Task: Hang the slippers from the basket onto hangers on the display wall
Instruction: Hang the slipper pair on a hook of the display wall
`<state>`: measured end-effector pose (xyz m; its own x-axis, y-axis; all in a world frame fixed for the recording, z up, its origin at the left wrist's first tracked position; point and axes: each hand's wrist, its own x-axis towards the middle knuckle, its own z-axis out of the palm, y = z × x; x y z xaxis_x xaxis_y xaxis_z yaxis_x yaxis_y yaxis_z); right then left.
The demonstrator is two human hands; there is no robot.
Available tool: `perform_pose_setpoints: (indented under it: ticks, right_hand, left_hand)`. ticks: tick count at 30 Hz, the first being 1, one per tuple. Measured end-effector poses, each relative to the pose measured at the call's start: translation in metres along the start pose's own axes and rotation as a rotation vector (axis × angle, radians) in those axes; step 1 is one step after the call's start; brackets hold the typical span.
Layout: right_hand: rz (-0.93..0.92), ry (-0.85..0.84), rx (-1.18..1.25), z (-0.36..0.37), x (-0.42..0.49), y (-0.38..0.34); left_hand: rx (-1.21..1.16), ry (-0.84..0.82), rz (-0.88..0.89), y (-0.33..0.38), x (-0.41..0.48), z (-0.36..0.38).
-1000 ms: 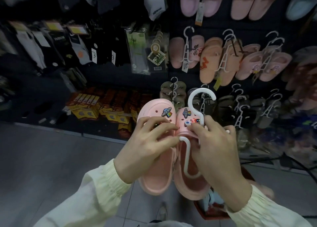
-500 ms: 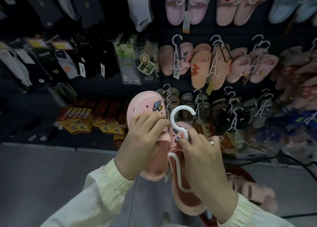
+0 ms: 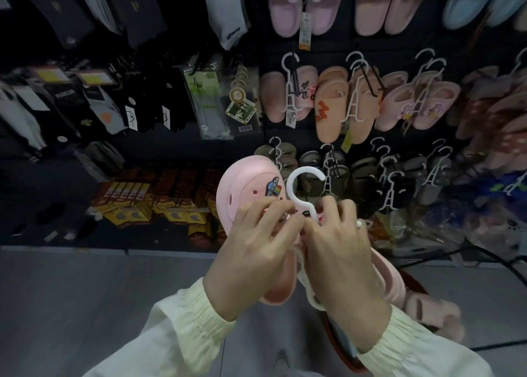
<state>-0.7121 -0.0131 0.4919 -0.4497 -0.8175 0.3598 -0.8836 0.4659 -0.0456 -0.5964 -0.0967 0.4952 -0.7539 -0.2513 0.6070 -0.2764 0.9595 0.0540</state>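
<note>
pink clog [image 3: 242, 185]: smooth matt foam | hanger [image 3: 299, 194]: glossy white plastic | sleeve [image 3: 176, 334]: cloth

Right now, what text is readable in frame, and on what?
"FASHION": black sock label, left of the wall.
White sock: dark script, too blurred to read.
Hang tag under the lilac slippers: print too small.
Green card tag: lettering unreadable.
Pink slipper: picture charms only, no text.
</note>
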Motion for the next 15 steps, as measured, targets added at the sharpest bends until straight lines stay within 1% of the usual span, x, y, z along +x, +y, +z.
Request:
perform_pose_setpoints:
  ticks: [7,11,15]
  right_hand:
    - [-0.008,-0.133,0.227,0.006,-0.004,0.002]
    - [-0.003,-0.172,0.282,0.01,-0.006,0.003]
    - [-0.028,-0.219,0.337,0.011,-0.006,0.003]
  left_hand:
    - [-0.051,0.007,-0.006,0.003,-0.006,0.004]
    - [-0.064,-0.033,0.0,0.002,-0.01,0.005]
    - [-0.063,-0.008,0.017,0.0,-0.012,0.005]
